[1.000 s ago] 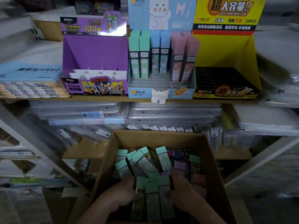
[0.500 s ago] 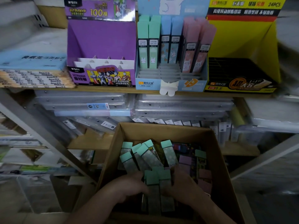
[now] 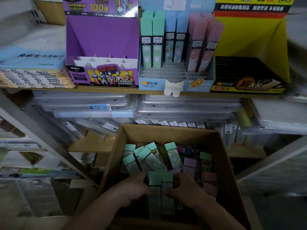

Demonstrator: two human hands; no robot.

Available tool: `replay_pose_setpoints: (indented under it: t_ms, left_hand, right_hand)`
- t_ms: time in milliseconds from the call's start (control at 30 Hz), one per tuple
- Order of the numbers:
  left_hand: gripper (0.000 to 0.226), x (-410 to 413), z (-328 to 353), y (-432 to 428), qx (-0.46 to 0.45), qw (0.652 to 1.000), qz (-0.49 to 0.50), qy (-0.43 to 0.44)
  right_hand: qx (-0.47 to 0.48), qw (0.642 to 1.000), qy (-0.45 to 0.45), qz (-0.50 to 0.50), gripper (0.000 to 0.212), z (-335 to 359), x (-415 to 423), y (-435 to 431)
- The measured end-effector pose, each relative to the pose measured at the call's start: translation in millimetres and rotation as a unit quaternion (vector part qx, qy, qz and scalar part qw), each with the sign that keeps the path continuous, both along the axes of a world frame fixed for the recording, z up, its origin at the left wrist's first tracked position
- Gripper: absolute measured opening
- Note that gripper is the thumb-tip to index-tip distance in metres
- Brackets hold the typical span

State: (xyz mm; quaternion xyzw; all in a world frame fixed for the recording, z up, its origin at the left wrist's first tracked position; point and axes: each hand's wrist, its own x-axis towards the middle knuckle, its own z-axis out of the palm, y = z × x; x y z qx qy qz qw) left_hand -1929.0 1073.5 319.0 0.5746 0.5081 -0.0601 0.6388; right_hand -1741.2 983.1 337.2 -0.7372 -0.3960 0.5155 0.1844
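- The fingers of my left hand are curled against the left side of a bundle of mint-capped cases, gripping it.
- The fingers of my right hand curl round the bundle's right side, so both hands clasp it between them.
- The bundle lies lengthwise, caps pointing away from me, near the front edge of an open cardboard box, about midway between its side walls.
- Loose mint cases lie tilted in a heap towards the box's back left corner.
- Pink and lilac cases lie along the box's right wall.
- Above the box, on a wooden shelf, a pale blue display tray holds upright mint, blue and pink cases.
- A purple display carton stands just left of the tray, and a yellow display carton just right.
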Motion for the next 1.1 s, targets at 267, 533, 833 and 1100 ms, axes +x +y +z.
replay_pose_setpoints:
  t_ms: [267, 533, 833, 1100]
  left_hand:
    - [0.046, -0.4, 9.2, -3.8, -0.026, 0.996, 0.043, -0.071]
    - [0.05, 0.0, 13.9, -5.3, -0.016, 0.992, 0.07, -0.105]
    - [0.044, -0.8, 15.2, -7.1, 0.018, 0.988, 0.106, -0.115]
    - [0.035, 0.2, 21.3, -12.7, 0.048, 0.985, 0.101, -0.132]
  right_hand:
    - [0.008, 0.999, 0.027, -0.036, 0.055, 2.0, -11.2, -1.2]
    - [0.036, 0.989, 0.079, -0.117, 0.054, 4.0, -15.1, -3.4]
    - [0.063, 0.979, 0.145, -0.125, 0.043, 0.6, -15.3, 1.6]
    - [0.062, 0.967, 0.156, -0.189, 0.038, -0.5, -21.1, 8.7]
